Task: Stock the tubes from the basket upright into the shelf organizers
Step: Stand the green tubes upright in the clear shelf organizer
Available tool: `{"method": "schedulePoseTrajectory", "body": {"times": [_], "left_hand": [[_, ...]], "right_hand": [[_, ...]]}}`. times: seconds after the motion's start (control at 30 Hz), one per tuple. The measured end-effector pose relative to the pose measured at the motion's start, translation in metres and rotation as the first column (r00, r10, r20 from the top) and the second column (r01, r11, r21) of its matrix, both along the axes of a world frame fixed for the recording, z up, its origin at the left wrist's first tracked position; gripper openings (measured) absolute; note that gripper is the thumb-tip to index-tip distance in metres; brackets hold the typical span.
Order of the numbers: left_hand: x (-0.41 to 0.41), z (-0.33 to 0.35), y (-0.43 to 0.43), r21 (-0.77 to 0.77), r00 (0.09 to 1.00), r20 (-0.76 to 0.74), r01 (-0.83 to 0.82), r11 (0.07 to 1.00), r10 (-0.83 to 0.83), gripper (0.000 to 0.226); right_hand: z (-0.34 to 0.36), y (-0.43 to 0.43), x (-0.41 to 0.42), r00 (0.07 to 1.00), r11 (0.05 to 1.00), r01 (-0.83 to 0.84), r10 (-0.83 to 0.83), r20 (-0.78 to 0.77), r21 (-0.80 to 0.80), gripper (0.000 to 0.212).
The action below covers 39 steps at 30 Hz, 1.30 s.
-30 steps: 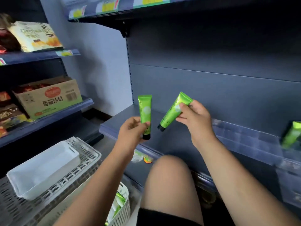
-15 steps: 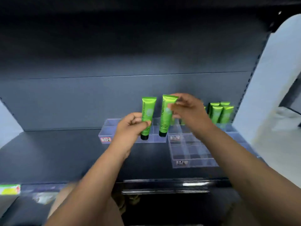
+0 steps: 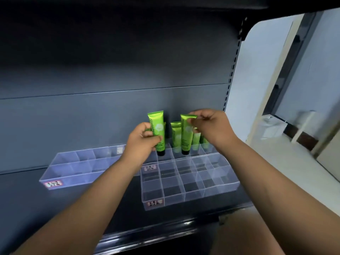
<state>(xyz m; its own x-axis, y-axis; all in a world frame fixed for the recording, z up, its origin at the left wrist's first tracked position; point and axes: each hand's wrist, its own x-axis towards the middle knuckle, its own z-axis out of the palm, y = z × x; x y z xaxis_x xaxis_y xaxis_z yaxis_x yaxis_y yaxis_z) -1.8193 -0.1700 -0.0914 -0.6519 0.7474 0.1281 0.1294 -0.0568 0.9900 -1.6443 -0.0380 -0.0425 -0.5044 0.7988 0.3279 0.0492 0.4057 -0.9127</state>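
Note:
My left hand [image 3: 142,139] grips a green tube with a black cap [image 3: 157,129] by its lower half, cap down, over the back row of the right clear organizer [image 3: 191,190]. My right hand [image 3: 211,128] pinches the crimped top of a second green tube [image 3: 186,134], also cap down, its cap at the back-row cells. Several green tubes [image 3: 176,134] stand upright in the back cells, partly hidden behind my hands. A second clear organizer [image 3: 77,168] lies to the left with bare cells. The basket is out of view.
The organizers sit on a dark shelf [image 3: 55,208] with a grey back panel [image 3: 92,116]. A slotted upright [image 3: 232,70] bounds the shelf on the right. Beyond it stand a white wall and a pale counter [image 3: 276,144]. Small labels [image 3: 155,203] mark the organizer fronts.
My view swung from the left shelves and basket to the organizers. Both hands carried their tubes forward and down; the right tube turned from tilted to upright over the back row.

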Motion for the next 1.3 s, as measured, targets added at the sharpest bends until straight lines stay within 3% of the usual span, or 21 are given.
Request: {"method": "schedulePoseTrajectory", "body": {"times": [0.17,0.43,0.8,1.13,1.3], "left_hand": [[-0.007,-0.001,0.02,0.002,1.0,-0.014,0.001,1.0,-0.001,0.029],[-0.045,-0.016,0.024,0.008,0.99,-0.038,-0.133,0.991,0.133,0.032],[-0.071,-0.031,0.035,0.004,0.989,-0.09,-0.118,0.993,0.118,0.031],[-0.088,-0.047,0.031,-0.052,0.98,-0.168,-0.116,0.992,0.106,0.02],[-0.088,-0.06,0.029,-0.095,0.967,-0.225,-0.145,0.985,0.121,0.031]], "right_hand": [[-0.004,0.02,-0.013,1.0,0.999,0.009,-0.009,0.003,0.035,0.014],[-0.004,0.032,-0.056,0.998,0.984,-0.016,0.005,0.06,0.177,0.016],[-0.01,0.032,-0.103,0.948,0.874,-0.117,-0.042,0.315,0.471,0.011],[-0.026,0.033,-0.114,0.902,0.84,-0.149,-0.101,0.42,0.522,0.01],[-0.024,0.033,-0.117,0.891,0.824,-0.16,-0.117,0.439,0.544,0.011]]}}
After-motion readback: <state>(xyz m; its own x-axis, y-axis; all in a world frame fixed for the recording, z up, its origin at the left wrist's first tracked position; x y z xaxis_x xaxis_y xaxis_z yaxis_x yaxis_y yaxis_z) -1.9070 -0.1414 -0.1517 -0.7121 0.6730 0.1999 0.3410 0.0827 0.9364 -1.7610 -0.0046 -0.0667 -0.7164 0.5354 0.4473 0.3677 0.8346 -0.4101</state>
